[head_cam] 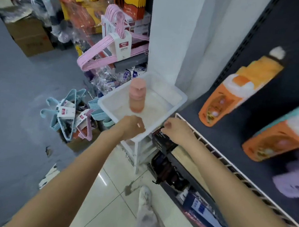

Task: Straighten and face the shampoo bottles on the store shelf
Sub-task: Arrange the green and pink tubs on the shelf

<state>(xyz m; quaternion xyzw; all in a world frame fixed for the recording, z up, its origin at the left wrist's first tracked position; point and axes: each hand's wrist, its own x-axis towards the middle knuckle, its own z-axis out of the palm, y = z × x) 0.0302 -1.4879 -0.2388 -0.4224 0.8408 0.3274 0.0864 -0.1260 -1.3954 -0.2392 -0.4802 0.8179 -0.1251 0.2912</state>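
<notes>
The dark shelf [216, 123] runs along the right side, with a white wire rail [219, 156] along its front edge. Two big orange bottles [237, 90] lie flat on it, tops pointing up and away. One is farther back and one [284, 136] is nearer the right edge. A purple thing [291, 182] sits just below the nearer bottle, but it is too blurry to tell what it is.

A white tub [174, 104] stands on a white rack at the left end of the shelf. A pink bottle [137, 96] stands upright inside the tub.

Pink hangers [103, 51] hang behind the tub. Blue hangers [67, 109] lie in a pile on the floor to the left. A brown box [29, 35] sits far back on the left.

The left hand [133, 127] is over the near edge of the tub, just below the pink bottle. Its fingers are curled in, and I cannot tell if it holds anything. The right hand [175, 128] is at the corner where the tub meets the shelf. Its fingers are bent loosely and hold nothing. A dark box [162, 141] sits just under that hand.
</notes>
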